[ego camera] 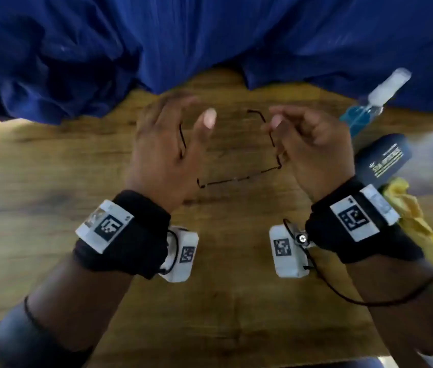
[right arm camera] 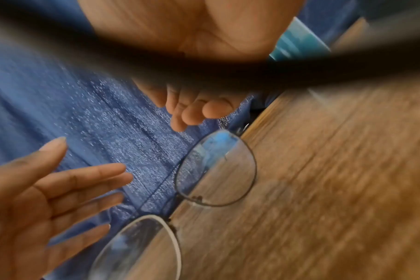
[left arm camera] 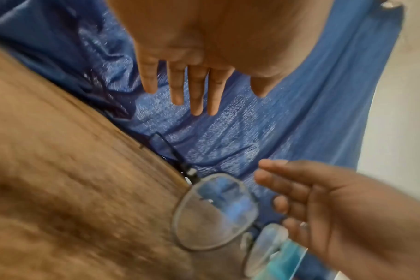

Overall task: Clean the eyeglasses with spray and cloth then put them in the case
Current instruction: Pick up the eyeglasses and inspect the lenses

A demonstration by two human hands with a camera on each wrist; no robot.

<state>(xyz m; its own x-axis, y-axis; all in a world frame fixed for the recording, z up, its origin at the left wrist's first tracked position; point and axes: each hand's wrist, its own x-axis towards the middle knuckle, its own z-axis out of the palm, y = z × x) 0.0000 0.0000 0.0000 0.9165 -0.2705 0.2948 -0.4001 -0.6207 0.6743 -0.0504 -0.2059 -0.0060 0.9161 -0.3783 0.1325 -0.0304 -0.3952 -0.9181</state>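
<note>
Thin black-rimmed eyeglasses [ego camera: 239, 179] on counter [ego camera: 50, 168], arms unfolded pointing away, front bar crosswise. Left hand [ego camera: 167, 150] spread empty; right hand [ego camera: 313, 152] loosely curled at temple, grip unclear.

left hand [left arm camera: 199, 56]: at top, fingers straight and spread, holding nothing
right hand [left arm camera: 343, 212]: lower right, fingers extended, just beside the glasses
eyeglasses [left arm camera: 215, 212]: thin dark frame, on the wooden table [left arm camera: 60, 180]
blue cloth [left arm camera: 264, 132]: behind
spray bottle [left arm camera: 276, 252]: blurred, blue liquid, bottom edge
</note>
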